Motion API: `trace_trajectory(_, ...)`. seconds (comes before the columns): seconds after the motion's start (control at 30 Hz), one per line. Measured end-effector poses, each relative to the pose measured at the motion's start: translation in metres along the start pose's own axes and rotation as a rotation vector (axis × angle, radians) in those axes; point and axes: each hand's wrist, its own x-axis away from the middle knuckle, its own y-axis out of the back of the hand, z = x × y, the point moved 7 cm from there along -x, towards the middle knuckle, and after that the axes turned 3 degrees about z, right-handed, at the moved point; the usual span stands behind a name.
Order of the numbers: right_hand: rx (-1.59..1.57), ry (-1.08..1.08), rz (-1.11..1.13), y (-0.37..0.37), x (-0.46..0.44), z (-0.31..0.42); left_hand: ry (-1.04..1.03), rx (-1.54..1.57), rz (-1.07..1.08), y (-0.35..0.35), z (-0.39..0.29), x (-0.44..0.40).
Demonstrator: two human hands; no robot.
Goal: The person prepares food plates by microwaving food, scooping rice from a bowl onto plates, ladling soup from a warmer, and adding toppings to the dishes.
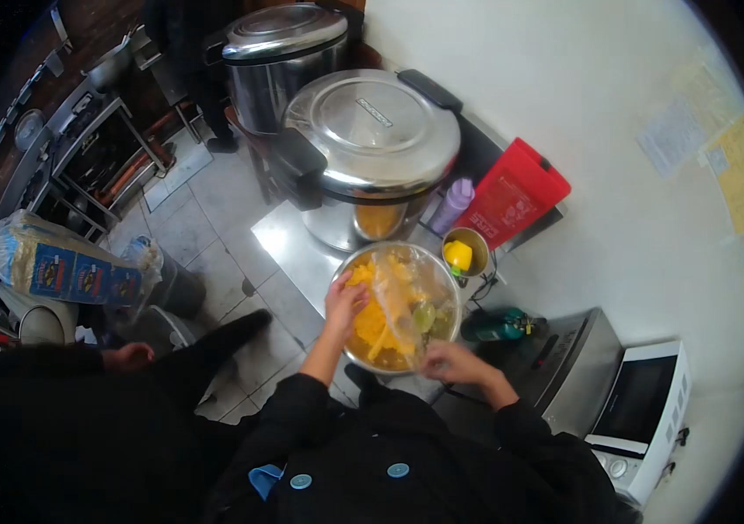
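A round metal bowl (pixel 455 301) stands in front of me, filled with bright yellow-orange food pieces (pixel 373 321). Across its right half lies a clear plastic bag (pixel 402 301), with something pale green (pixel 424 316) visible at or under the film. My left hand (pixel 345 304) is over the left side of the bowl, fingers apart and slightly bent, close to the yellow pieces. At the lower right rim, my right hand (pixel 455 362) is closed around the bag's lower end; motion blurs its fingertips.
Two large lidded steel cookers (pixel 372 131) stand behind the bowl. Beside them are a purple bottle (pixel 453 206), a red fire-blanket case (pixel 516 192) and a small metal pot (pixel 477 249) holding something yellow. A microwave (pixel 638 402) is at right. Another person's hand (pixel 130 356) shows at left.
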Motion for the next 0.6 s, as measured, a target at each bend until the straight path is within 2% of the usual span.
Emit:
trace_trajectory(0.03,-0.002,-0.012,-0.006,-0.017,0.005,-0.007,0.012,0.000,0.008,0.014,-0.002,0.010)
trace_trajectory(0.1,0.003,-0.055,0.030,-0.055,0.005,-0.010,0.047,-0.188,0.077,0.049,-0.003,0.034)
trace_trajectory(0.17,0.116,-0.092,-0.001,-0.099,0.003,-0.033,0.107,-0.197,-0.013,0.086,-0.003,0.063)
trace_trajectory(0.23,0.238,-0.125,-0.029,-0.107,-0.001,-0.038,0.090,-0.283,-0.067,0.145,0.011,0.073)
trace_trajectory(0.3,0.399,-0.429,0.568,-0.122,0.002,-0.045,0.125,-0.300,-0.118,0.217,0.038,0.075)
trace_trajectory(0.33,0.262,-0.407,0.521,-0.101,-0.009,-0.029,0.128,-0.275,-0.173,0.254,0.055,0.080)
trace_trajectory(0.37,0.180,-0.493,0.407,-0.058,-0.019,0.005,0.131,-0.252,-0.227,0.291,0.071,0.088)
trace_trajectory(0.4,0.226,-0.482,0.264,-0.032,-0.035,-0.021,0.184,-0.200,-0.202,0.319,0.088,0.096)
trace_trajectory(0.43,0.299,-0.350,-0.050,0.013,-0.054,-0.027,0.229,-0.235,-0.153,0.380,0.122,0.096)
trace_trajectory(0.47,0.192,-0.346,-0.394,0.059,-0.064,-0.034,-0.233,-1.076,0.100,0.372,0.097,0.114)
trace_trajectory(0.5,0.177,-0.452,-0.601,0.100,-0.079,-0.071,-0.748,-1.876,0.380,0.356,0.103,0.150)
trace_trajectory(0.53,0.093,-0.227,-0.906,0.141,-0.086,-0.089,-0.787,-2.105,0.413,0.383,0.130,0.168)
trace_trajectory(0.57,0.167,-0.444,-0.997,0.173,-0.091,-0.089,-0.743,-1.835,0.644,0.377,0.114,0.186)
trace_trajectory(0.6,0.252,-0.437,-1.131,0.205,-0.103,-0.121,-0.756,-1.843,0.623,0.374,0.104,0.165)
